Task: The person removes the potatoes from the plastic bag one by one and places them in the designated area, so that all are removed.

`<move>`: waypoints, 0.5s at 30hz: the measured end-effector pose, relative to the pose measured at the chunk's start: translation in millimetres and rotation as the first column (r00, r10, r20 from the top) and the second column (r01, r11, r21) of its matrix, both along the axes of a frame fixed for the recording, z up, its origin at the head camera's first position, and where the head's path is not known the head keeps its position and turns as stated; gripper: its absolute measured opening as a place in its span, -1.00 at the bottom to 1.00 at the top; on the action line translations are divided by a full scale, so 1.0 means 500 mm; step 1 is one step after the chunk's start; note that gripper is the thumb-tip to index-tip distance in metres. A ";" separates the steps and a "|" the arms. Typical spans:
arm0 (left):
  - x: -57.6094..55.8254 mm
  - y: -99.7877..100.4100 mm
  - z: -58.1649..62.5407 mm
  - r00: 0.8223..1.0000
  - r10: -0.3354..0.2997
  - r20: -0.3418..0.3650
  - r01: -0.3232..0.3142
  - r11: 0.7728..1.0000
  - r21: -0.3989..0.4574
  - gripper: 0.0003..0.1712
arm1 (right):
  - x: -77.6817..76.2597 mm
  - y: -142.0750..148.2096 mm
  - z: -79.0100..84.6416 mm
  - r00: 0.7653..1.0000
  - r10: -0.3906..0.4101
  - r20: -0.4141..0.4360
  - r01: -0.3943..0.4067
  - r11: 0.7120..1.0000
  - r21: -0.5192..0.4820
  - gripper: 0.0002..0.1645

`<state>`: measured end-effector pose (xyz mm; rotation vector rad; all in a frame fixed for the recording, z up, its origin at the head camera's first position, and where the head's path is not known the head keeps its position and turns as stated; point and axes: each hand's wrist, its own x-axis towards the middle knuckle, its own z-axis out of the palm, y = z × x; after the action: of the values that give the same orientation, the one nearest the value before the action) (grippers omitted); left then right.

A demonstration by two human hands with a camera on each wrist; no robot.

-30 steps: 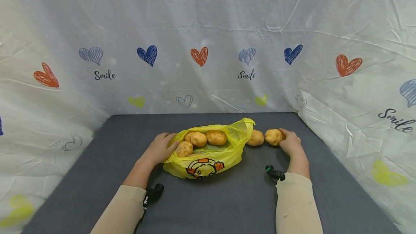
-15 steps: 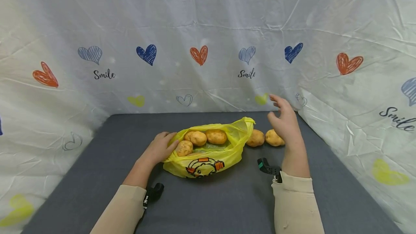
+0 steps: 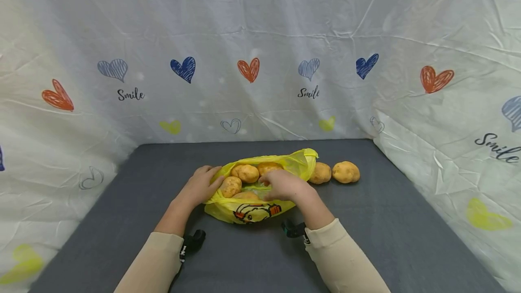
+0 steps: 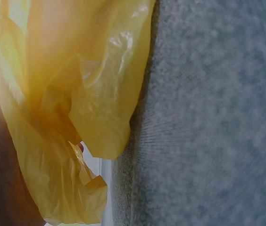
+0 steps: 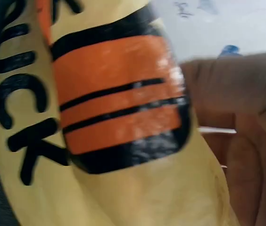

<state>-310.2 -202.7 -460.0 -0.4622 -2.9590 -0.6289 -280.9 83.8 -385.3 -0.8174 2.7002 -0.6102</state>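
Note:
A yellow plastic bag [image 3: 224, 209] with a printed cartoon lies with its mouth up, several potatoes [image 3: 247, 173] inside it. My left hand [image 3: 200, 186] holds the bag's left end at the rim. In the left wrist view, yellow plastic [image 4: 95, 103] hangs beside that hand. My right hand [image 3: 285, 186] reaches over the front rim into the mouth, its fingers loosely bent near the potatoes and partly covering one. In the right wrist view, the printed bag front [image 5: 123, 103] stands before this hand [image 5: 241, 94], and nothing shows between its fingers.
Two loose potatoes lie right of the bag: one [image 3: 320, 173] against its side, another [image 3: 346, 172] farther right. They rest on a dark grey table [image 3: 252, 257]. A white curtain [image 3: 277, 21] printed with hearts surrounds the table's back and sides.
My right hand has let go of the far-right potato, risen, and swung left into the bag's mouth. The front rim sits lower, showing another potato. My left hand has stayed in place.

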 end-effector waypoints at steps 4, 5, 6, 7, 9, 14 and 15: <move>0.003 0.001 0.002 1.000 0.002 0.007 -0.002 1.000 0.004 -0.36 | -0.008 -0.015 -0.031 0.996 0.058 0.070 -0.059 0.998 0.018 -0.26; 0.003 0.001 0.002 1.000 0.001 0.005 -0.001 1.000 0.001 -0.36 | -0.010 -0.019 -0.037 0.994 0.073 0.075 -0.074 0.997 0.017 -0.26; 0.003 0.001 0.002 1.000 0.002 0.005 -0.002 1.000 0.001 -0.36 | -0.012 -0.022 -0.043 0.993 0.089 0.072 -0.091 0.996 0.020 -0.28; 0.003 0.001 0.002 1.000 0.001 0.004 -0.001 1.000 -0.001 -0.36 | -0.014 -0.025 -0.048 0.992 0.104 0.065 -0.106 0.994 0.025 -0.30; 0.002 0.001 0.001 1.000 0.002 0.006 -0.002 1.000 -0.002 -0.35 | -0.017 -0.031 -0.055 0.991 0.127 0.048 -0.129 0.991 0.022 -0.36; 0.001 0.000 -0.001 1.000 0.003 0.005 -0.003 1.000 0.000 -0.36 | -0.020 -0.034 -0.059 0.991 0.130 0.011 -0.130 0.991 0.027 -0.42; 0.001 0.000 -0.002 1.000 0.003 0.003 -0.003 1.000 -0.001 -0.36 | -0.020 -0.033 -0.056 0.992 0.125 0.003 -0.125 0.992 0.030 -0.43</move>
<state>-309.7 -202.9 -460.7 -0.4577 -2.9623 -0.6283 -290.8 67.1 -413.5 -0.9689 2.6263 -0.5396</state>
